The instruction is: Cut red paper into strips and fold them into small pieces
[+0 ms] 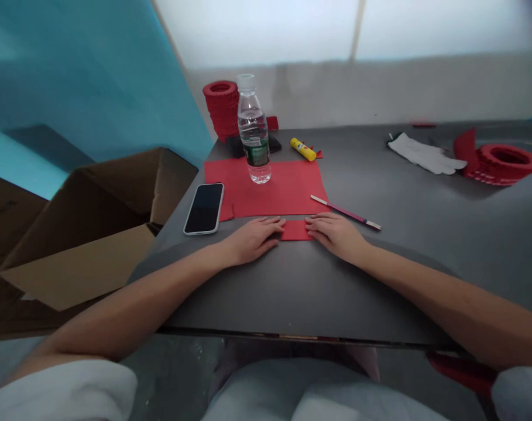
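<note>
While both palms lie flat on the dark table (292, 292) at frame centre, the left hand (252, 238) and right hand (333, 233) press open fingertips on either end of a small red paper piece (295, 230). Just above it, a clear water bottle (253, 131), partly filled, stands capped on a large red sheet (287, 190). At left, a cardboard box (94, 228) gapes open, contents unseen.

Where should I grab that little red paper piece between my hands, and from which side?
Probably by its far long edge. The small red paper piece lies flat on the grey table, so nothing stands up to pinch. The left hand covers its left end and the right hand its right end; the far edge shows bare. Slide a fingertip under there and pinch.
</note>
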`<state>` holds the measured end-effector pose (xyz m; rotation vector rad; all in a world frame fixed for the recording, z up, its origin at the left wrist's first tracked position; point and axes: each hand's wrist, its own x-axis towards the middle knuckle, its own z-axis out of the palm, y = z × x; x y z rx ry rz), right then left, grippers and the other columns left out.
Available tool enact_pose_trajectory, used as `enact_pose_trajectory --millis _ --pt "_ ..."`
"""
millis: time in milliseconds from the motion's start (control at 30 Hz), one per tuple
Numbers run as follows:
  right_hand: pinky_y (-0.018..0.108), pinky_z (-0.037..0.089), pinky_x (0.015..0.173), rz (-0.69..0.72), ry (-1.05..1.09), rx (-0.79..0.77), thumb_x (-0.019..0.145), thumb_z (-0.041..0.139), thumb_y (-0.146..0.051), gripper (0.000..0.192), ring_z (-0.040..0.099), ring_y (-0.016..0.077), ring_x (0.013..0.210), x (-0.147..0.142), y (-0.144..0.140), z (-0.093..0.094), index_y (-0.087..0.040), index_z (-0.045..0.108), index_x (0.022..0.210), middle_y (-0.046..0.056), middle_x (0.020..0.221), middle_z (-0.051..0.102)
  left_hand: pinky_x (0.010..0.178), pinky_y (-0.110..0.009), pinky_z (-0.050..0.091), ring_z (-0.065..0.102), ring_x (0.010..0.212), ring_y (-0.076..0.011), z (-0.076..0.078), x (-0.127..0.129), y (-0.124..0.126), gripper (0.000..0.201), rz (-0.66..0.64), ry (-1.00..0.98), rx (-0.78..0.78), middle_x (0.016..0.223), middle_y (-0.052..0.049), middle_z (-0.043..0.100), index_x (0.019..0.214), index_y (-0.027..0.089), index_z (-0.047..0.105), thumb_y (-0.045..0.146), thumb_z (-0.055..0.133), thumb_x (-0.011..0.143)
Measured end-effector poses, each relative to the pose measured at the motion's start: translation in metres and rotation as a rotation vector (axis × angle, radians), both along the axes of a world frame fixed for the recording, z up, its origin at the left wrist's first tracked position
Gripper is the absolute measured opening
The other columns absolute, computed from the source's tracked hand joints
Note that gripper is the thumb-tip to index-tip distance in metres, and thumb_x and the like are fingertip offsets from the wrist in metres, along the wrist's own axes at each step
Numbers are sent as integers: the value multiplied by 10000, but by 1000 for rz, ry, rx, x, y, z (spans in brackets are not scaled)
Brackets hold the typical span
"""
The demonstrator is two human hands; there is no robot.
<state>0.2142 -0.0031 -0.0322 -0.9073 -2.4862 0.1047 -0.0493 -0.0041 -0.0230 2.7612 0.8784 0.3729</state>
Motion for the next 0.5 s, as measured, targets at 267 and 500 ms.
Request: enact_pose_trajectory --millis 267,500 --pt "370 494 900 -55 15 -55 895 487 -260 231 603 219 1032 4 2 -4 -182 688 979 90 1051 684 1104 -488 236 261 1375 -252 10 -10 9 350 -168 203 -23 1457 -128 330 1267 192 489 305 390 951" --pt "439 441 955 -70 -81 -113 903 475 -253 216 559 230 1124 6 2 -3 -201 661 1000 71 1131 655 1133 -486 129 190 1399 -238 21 -13 -5 448 -186 302 -45 1486 -113 272 1367 172 381 355 369 958"
